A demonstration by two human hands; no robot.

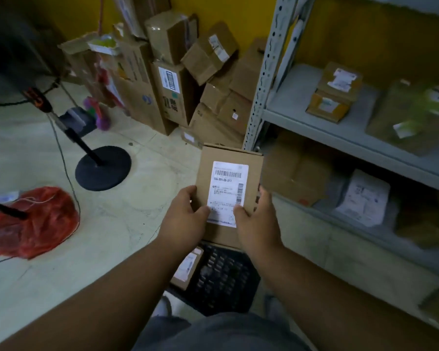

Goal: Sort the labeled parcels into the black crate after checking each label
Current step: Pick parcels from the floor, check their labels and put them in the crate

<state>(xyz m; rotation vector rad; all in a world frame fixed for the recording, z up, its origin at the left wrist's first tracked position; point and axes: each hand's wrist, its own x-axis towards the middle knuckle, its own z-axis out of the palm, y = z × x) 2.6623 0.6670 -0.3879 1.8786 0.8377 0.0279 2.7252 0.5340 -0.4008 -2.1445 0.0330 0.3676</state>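
Note:
A flat brown cardboard parcel (227,158) with a white barcode label (227,192) faces up toward me in mid-air. My left hand (185,219) grips its lower left edge, thumb on the label's corner. My right hand (257,221) grips the lower right edge, thumb on the label. Directly below the parcel, on the floor by my feet, stands the black crate (226,279). One small labeled box (188,267) leans inside the crate at its left side.
A grey metal shelf rack (314,122) at right holds several labeled parcels. Stacked cardboard boxes (188,84) lean against the yellow wall. A black round stand base (103,168), cables and a red plastic bag (36,224) lie on the floor at left.

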